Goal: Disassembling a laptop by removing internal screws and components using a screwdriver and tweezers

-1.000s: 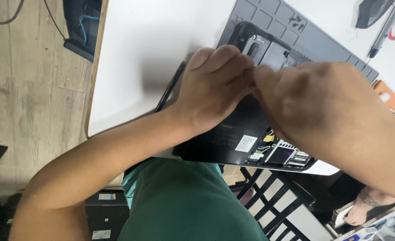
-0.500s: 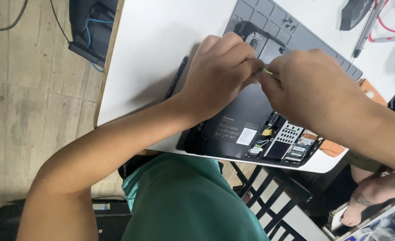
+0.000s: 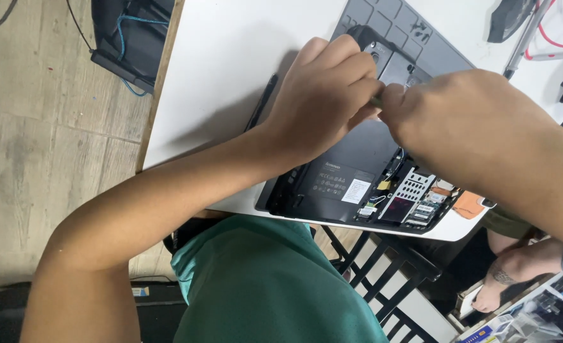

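Laptop (image 3: 351,165) lies bottom-up on the white table (image 3: 230,76), at its near edge. Left hand (image 3: 323,95) and right hand (image 3: 466,127) meet over the laptop's middle, both pinched on 1 small greenish piece (image 3: 375,100); can't tell what it is. Prob. mid-teardown w/ cover off, boards (image 3: 408,200) exposed at near-right corner. Next move needs a steady pull, not a yank.

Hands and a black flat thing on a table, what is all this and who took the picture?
A camera on the person's head took it, looking down at their own arms. On the white table lies a laptop turned upside down, partly opened so small parts show inside. The left hand and right hand meet above it, pinching something thin and greenish; I cannot tell what. A dark slim tool lies beside the laptop, and a grey mat sits under it.
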